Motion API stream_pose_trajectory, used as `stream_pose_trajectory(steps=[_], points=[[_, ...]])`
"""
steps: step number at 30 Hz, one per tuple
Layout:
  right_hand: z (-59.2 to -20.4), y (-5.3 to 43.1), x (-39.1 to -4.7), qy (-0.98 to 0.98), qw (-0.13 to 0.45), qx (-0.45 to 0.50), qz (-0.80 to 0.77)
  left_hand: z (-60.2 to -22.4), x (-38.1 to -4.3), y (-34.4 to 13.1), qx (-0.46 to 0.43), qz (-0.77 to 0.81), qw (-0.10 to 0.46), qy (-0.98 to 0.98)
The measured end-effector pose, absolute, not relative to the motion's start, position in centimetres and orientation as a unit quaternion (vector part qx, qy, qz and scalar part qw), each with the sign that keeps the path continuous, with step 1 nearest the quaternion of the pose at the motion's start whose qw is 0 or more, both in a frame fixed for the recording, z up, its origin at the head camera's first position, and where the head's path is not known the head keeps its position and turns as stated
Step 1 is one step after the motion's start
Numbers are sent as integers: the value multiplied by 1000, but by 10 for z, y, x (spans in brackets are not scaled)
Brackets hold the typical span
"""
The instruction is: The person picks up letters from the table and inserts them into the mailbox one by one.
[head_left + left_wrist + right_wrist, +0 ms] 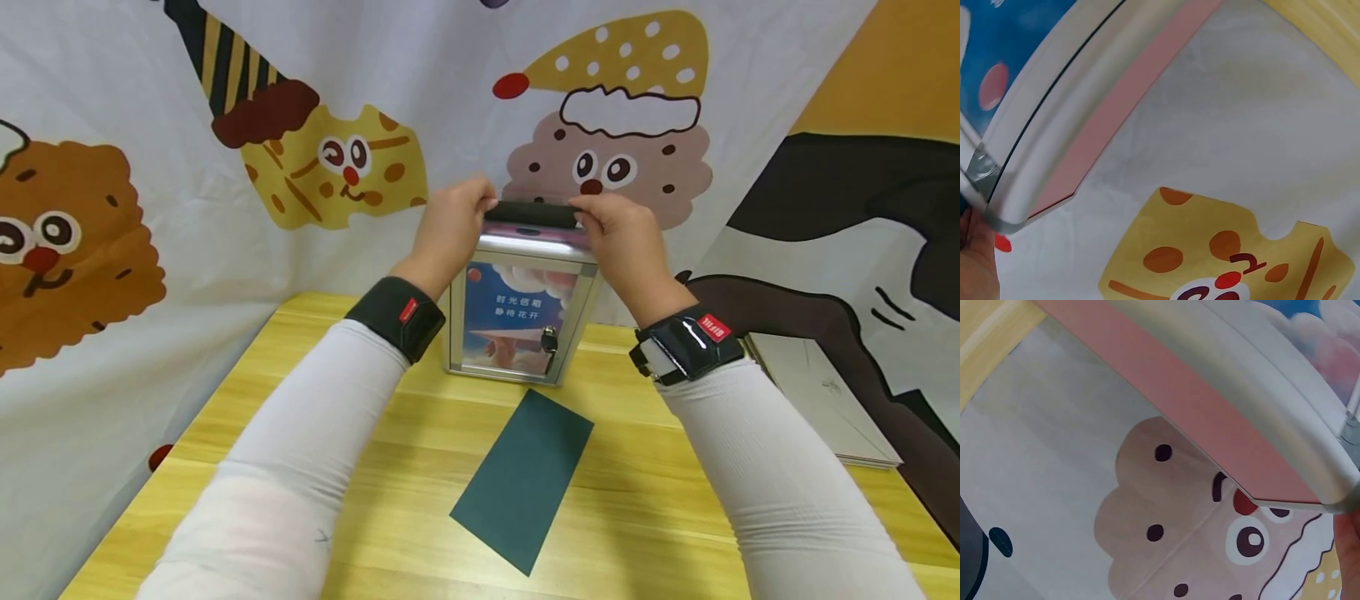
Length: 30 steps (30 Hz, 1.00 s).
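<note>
A metal-framed letter box [456, 321] with a clear front, a blue and pink picture behind it and a small lock [549, 340] stands upright on the table. Over its top lies a dark card or envelope [532, 214], seen almost edge-on. My left hand [453, 233] pinches the left end between thumb and fingers, and my right hand [626, 250] pinches the right end. Both wrist views show the box's pink side [1107, 119] close up, with only a sliver of each hand at the edge. A dark green rectangular card or envelope [525, 483] lies flat in front of the box.
A pale, flat stack [825, 400] like books or boards lies at the right side of the wood-grain table [390, 500], beyond my right forearm. Behind the table hangs a white cloth [360, 58] printed with cartoon biscuits and cheese.
</note>
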State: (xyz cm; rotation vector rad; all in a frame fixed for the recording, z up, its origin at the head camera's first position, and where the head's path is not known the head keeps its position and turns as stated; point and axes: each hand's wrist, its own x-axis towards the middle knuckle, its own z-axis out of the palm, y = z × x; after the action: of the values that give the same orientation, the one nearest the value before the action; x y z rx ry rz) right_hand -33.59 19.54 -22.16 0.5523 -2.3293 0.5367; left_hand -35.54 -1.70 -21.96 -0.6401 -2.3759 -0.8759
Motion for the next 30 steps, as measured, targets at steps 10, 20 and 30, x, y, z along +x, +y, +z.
stream_pose_trajectory(steps=[10, 20, 30], points=[[-230, 193, -341, -907, 328, 196, 174, -232, -362, -17, -230, -313, 234, -891], [-227, 194, -341, -929, 291, 181, 142, -228, -364, -13, -213, -268, 196, -919], [-229, 194, -342, -935, 272, 172, 150, -233, -362, -11, -188, -282, 173, -925]])
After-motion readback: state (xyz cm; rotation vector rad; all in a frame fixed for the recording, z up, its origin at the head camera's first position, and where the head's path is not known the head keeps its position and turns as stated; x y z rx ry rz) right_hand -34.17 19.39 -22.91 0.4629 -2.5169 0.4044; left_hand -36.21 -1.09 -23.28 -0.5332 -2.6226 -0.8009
